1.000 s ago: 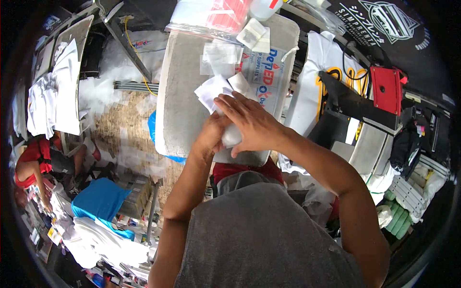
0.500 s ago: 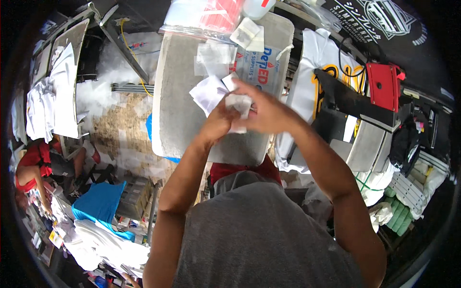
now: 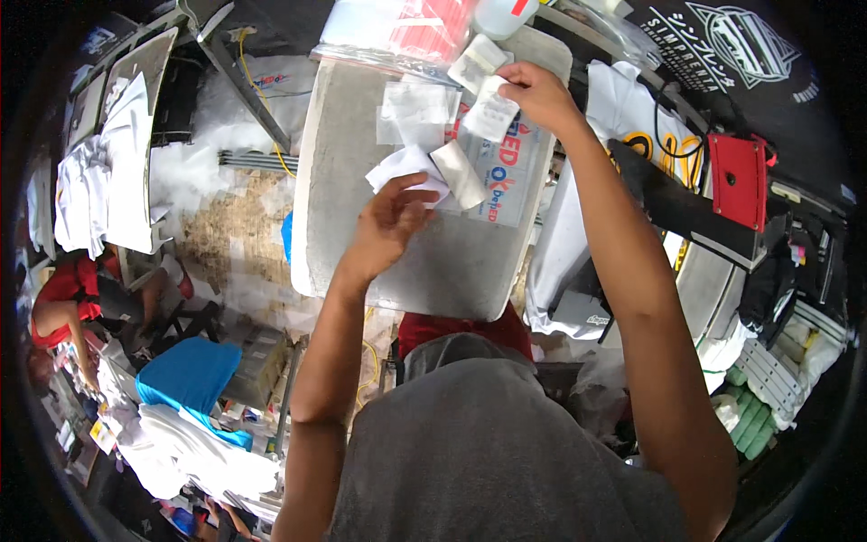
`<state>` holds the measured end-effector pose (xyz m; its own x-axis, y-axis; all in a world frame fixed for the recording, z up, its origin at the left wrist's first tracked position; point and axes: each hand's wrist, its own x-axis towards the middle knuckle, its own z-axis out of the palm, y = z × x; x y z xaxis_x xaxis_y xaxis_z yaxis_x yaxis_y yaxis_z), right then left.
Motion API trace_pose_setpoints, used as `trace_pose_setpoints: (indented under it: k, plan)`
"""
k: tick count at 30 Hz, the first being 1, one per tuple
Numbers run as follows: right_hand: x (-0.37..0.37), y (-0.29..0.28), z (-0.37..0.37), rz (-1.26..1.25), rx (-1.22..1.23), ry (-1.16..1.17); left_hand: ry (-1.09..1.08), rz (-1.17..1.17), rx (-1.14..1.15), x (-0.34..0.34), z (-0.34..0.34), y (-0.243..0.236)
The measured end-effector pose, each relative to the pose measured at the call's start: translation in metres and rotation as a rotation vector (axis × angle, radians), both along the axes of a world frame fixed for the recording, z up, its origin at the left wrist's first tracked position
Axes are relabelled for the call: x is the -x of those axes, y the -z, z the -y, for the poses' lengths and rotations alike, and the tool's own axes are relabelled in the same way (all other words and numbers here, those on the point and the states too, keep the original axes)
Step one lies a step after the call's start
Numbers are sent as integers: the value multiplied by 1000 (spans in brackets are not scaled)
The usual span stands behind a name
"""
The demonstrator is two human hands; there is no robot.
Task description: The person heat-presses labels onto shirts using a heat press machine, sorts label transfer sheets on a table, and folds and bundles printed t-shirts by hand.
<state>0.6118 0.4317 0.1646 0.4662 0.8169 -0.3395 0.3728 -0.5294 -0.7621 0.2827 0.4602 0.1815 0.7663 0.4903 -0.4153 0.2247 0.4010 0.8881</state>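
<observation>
My right hand is at the far side of the grey padded board, its thumb and fingers pinching the edge of a small white sheet with faint marks. Under and beyond that sheet lies another small pale sheet. My left hand hovers at the near edge of a folded piece of white cloth, fingers loosely bent and apart. They overlap the cloth; contact is unclear. Right of it rests a narrow off-white strip. Thin translucent sheets lie farther back.
A clear plastic bag with red and white contents and a translucent bottle stand at the board's far end. A printed plastic sheet covers its right part. A red-fronted machine is at right; another person sits at left.
My hands, close together over the board before, have parted. The right moved far and right with the small sheet; the left drew slightly left. The narrow strip now lies uncovered.
</observation>
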Motion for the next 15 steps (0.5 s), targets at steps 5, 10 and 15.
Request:
trace_pose_setpoints:
  k: [5, 10, 15]
  plan:
    - [20, 3, 8, 660, -286, 82, -53, -139, -285, 21, -26, 9]
    - [61, -9, 10, 428, -257, 44, -216, -189, -642, -9, -71, 25]
    - [99, -5, -8, 619, -235, -148, -214, -461, -1027, -58, -101, 44]
